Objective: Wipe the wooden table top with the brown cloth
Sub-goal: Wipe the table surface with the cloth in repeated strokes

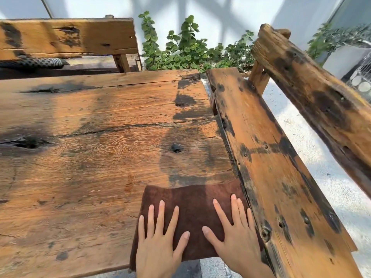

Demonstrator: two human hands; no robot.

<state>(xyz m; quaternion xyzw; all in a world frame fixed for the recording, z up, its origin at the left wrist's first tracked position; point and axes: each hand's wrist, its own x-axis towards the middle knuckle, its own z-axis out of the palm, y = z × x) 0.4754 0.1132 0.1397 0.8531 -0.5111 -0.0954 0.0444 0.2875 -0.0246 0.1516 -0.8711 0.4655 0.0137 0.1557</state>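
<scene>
- From my remote seat I see 2 bare hands pressed flat on a brown cloth [197,219], which lies at the near right corner of the wooden table top [90,157]; its right edge sits just beside the gap between the table and a weathered wooden bench [271,167].
- My left hand [158,243] rests palm down, fingers spread, on the cloth's left half; my right hand [234,237] does the same on the right half; neither hand is gripping — both lie open and flat, pinning the fabric.
- The cloth is spread out as a rough rectangle; its long axis runs left to right, along the table's near edge, and its far edge faces the plants [190,49] beyond the table; the near edge appears to hang slightly over the table's near edge.
- Risk 1, in my judgement: with the cloth this close to the corner, a sideways push to the right could slide it into the gap beside the bench, or a pull toward me could drag it off the near edge.
- Risk 2: the boards are cracked, with a dark knot hole [30,143] and a bolt head [176,149] — the fabric could snag there and bunch under my palms.
- Risk 3: flat open palms give only friction; light pressure could let my hands skid over the cloth.
</scene>
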